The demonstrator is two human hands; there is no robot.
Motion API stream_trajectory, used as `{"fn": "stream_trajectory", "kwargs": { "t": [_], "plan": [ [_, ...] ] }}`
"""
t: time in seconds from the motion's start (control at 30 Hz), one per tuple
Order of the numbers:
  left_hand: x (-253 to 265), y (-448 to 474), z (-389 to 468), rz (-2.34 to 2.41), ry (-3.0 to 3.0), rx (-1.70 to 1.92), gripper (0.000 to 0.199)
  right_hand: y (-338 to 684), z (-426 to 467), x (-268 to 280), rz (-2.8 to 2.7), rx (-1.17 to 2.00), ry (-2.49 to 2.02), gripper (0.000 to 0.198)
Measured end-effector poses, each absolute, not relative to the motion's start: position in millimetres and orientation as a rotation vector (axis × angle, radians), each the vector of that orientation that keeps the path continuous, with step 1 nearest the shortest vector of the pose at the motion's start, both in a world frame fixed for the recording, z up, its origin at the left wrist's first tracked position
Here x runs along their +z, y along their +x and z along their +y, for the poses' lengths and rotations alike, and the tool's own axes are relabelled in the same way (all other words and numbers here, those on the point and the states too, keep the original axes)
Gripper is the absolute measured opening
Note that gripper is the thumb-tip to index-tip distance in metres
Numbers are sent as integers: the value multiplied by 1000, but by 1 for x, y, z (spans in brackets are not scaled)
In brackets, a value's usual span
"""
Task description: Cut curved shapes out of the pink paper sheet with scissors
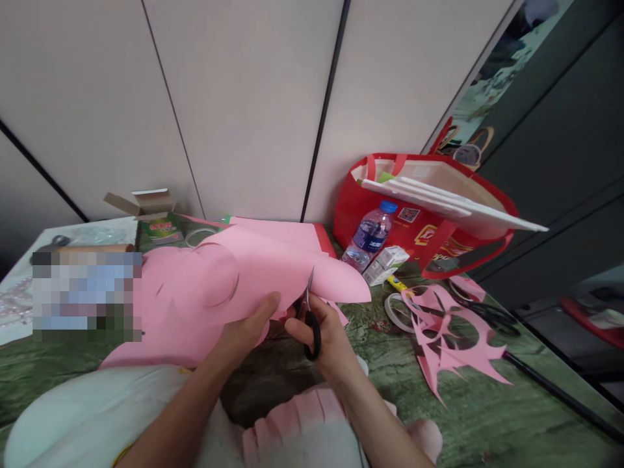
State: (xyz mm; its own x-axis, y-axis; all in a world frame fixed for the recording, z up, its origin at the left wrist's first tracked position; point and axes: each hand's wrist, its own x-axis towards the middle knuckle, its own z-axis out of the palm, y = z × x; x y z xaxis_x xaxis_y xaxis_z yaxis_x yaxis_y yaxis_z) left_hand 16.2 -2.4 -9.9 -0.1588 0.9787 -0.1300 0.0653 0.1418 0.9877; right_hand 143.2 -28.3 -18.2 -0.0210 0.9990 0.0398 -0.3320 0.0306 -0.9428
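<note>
A large sheet of pink paper stretches across the middle of the view, its right end curling out to a rounded tip. My left hand grips its lower edge, thumb on top and the other fingers hidden beneath. In my right hand is a pair of scissors with black handles. One blade shows above the paper near its right part, where a cut line separates the tip section. Further left, round cut shapes and a wide pink piece lie with the sheet.
A red bag holding white boards stands behind, with a water bottle and small white carton before it. Pink scraps, a tape roll and other black-handled scissors lie right. An opened box sits back left.
</note>
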Motion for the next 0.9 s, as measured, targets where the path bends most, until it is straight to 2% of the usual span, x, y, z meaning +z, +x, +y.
{"fn": "stream_trajectory", "kwargs": {
  "t": [0.5,0.9],
  "plan": [
    [-10,16,-3,1419,1148,1163,30,143,-27,-17,-1017,1198,-940,31],
    [-12,17,-3,1394,1129,1230,31,141,-28,-17,-956,1244,-941,23]
  ]
}}
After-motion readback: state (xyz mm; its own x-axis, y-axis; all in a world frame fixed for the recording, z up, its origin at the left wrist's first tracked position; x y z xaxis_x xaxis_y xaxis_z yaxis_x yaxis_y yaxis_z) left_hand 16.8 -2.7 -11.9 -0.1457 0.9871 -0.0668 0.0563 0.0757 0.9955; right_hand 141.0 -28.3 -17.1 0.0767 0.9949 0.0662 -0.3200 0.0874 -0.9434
